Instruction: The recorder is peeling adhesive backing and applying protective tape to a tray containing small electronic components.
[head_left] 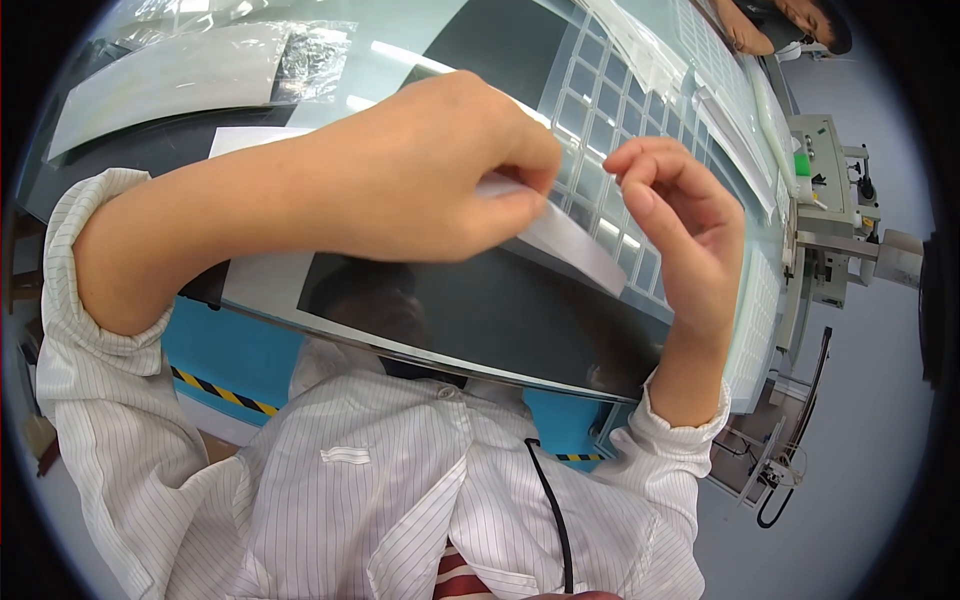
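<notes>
My left hand (440,170) reaches across the table from the left, its thumb and fingers pinched on a white strip (580,250). The strip slants down to the right from under the fingers; its other end is partly hidden by the hand. To the right, my right hand (690,225) is raised with curled fingers, the thumb tip close to the fingertips. Whatever it may hold is too small to make out. Below both hands lies a glossy dark sheet (480,320) along the table's near edge. A clear gridded tray (590,100) sits behind and between the hands.
Clear plastic-wrapped sheets (180,80) lie at the far left. Another dark panel (500,45) is at the back. More white gridded trays (765,300) stand along the right edge. A co-worker's arm (745,28) shows at the top right, near a grey machine (825,165).
</notes>
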A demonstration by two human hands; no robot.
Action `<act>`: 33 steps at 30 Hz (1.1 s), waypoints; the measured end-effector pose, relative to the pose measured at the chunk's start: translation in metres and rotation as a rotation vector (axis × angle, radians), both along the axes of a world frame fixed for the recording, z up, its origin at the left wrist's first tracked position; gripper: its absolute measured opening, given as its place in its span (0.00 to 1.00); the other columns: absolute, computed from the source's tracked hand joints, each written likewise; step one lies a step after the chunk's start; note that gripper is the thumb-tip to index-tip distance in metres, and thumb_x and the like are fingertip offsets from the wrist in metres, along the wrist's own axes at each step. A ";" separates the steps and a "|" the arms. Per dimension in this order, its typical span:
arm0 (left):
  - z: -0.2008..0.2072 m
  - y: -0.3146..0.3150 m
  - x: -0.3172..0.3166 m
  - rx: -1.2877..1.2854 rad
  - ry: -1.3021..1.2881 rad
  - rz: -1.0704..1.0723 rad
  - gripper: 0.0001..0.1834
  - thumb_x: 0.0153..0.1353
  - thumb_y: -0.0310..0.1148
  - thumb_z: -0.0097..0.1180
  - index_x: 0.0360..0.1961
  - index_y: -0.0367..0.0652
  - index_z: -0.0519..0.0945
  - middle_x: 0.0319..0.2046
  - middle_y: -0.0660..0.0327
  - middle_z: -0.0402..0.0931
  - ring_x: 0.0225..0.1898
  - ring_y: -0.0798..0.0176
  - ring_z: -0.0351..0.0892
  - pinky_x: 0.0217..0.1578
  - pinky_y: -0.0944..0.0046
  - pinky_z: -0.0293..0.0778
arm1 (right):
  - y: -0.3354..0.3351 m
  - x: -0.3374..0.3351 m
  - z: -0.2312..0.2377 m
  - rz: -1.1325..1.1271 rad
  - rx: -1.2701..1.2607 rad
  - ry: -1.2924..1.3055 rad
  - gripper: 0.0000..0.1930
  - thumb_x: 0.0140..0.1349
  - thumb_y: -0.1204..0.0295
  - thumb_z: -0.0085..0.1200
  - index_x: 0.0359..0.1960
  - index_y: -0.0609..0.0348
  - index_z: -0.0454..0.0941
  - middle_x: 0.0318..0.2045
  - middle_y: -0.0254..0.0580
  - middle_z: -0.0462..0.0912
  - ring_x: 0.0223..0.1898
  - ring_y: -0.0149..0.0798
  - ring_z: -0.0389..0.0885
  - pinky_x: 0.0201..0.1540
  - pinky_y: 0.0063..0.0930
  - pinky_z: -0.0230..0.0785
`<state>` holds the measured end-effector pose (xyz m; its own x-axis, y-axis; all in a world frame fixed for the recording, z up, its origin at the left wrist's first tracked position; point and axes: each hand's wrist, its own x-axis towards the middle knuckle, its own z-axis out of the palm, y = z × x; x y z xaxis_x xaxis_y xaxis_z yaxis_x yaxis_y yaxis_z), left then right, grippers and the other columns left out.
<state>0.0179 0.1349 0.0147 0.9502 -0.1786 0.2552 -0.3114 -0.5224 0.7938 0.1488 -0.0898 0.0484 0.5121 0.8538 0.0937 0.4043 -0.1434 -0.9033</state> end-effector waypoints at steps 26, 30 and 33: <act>-0.012 -0.015 -0.007 0.428 -0.299 -0.212 0.11 0.54 0.21 0.62 0.39 0.34 0.77 0.47 0.51 0.81 0.52 0.47 0.81 0.51 0.53 0.79 | 0.012 0.004 -0.029 -0.055 -0.219 -0.265 0.06 0.63 0.71 0.61 0.33 0.61 0.81 0.44 0.31 0.79 0.38 0.24 0.70 0.38 0.19 0.59; -0.011 -0.015 -0.006 0.435 -0.284 -0.219 0.11 0.54 0.21 0.62 0.40 0.34 0.77 0.47 0.52 0.82 0.52 0.47 0.81 0.51 0.53 0.79 | 0.011 0.001 -0.032 -0.072 -0.198 -0.308 0.05 0.62 0.73 0.61 0.32 0.61 0.81 0.42 0.32 0.79 0.39 0.26 0.72 0.38 0.20 0.60; -0.013 -0.016 -0.006 0.429 -0.303 -0.217 0.11 0.55 0.21 0.62 0.39 0.34 0.76 0.48 0.52 0.81 0.52 0.47 0.81 0.52 0.54 0.78 | 0.011 -0.003 -0.033 -0.077 -0.169 -0.390 0.04 0.61 0.74 0.61 0.32 0.62 0.81 0.42 0.34 0.79 0.40 0.29 0.74 0.38 0.21 0.61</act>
<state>0.0116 0.1192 0.0022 0.7757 -0.5096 0.3724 -0.6285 -0.6773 0.3824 0.1458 -0.0788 0.0153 0.5287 0.8345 0.1552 0.6934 -0.3192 -0.6459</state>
